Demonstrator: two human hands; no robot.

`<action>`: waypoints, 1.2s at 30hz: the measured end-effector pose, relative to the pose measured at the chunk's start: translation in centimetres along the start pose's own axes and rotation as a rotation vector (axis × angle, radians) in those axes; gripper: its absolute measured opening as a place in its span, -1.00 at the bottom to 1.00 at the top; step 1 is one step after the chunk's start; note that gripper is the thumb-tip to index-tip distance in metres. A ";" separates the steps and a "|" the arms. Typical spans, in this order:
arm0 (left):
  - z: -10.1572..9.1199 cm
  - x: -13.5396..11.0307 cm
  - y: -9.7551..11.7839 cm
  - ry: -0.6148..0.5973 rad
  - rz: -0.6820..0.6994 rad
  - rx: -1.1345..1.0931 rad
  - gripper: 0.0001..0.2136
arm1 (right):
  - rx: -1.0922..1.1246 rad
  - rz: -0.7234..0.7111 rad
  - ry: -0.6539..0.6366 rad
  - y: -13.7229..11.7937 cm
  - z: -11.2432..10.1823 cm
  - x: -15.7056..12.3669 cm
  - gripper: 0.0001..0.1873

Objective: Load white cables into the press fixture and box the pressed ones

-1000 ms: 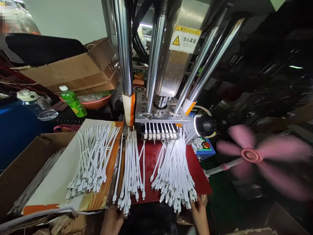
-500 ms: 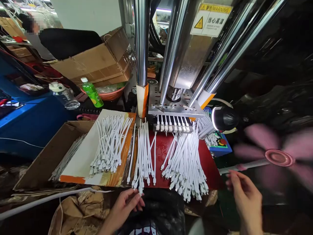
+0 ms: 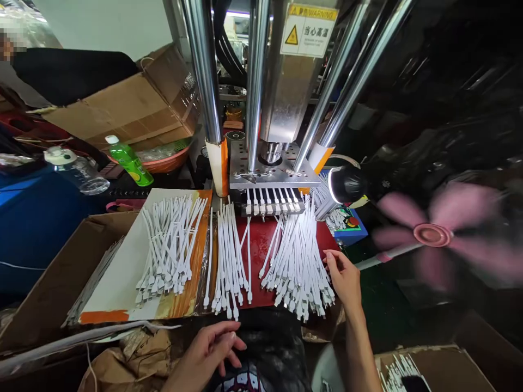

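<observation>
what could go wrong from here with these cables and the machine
The right pile of white cables overhangs the front edge of the red board; a knock might spill some.
The press bears a high-temperature warning label; fingers straying under it could get burned.
The fan shows no guard; the right hand might hit it if swung outward.

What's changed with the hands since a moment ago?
The right hand, out toward the pink fan half a second ago, has moved left to the right edge of the red board, beside the right cable pile. The left hand remains near the lower ends of the middle cables. Neither visibly grips anything. The cables look unchanged.
</observation>
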State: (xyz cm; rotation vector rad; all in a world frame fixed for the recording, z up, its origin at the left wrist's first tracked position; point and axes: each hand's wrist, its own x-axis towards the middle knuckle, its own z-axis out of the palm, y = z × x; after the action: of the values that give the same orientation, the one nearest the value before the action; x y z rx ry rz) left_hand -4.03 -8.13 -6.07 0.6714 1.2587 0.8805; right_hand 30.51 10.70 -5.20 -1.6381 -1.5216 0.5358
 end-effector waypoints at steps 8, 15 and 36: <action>1.4 0.6 3.7 0.165 0.122 -0.031 -0.37 | -0.010 -0.032 0.032 -0.2 0.2 -0.2 -0.53; 3.2 0.6 3.7 0.205 0.269 0.269 -0.56 | -0.006 -0.039 0.051 -0.3 0.1 -0.3 -0.60; 1.3 8.7 8.2 0.237 0.740 1.511 -0.56 | 0.027 -0.095 0.078 -0.1 0.2 -0.7 -0.66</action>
State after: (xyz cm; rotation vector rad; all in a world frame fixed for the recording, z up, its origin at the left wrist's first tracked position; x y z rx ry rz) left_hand -3.68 3.61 -3.49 2.3811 1.8264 0.4092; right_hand 30.17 10.10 -5.45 -1.5404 -1.5198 0.4340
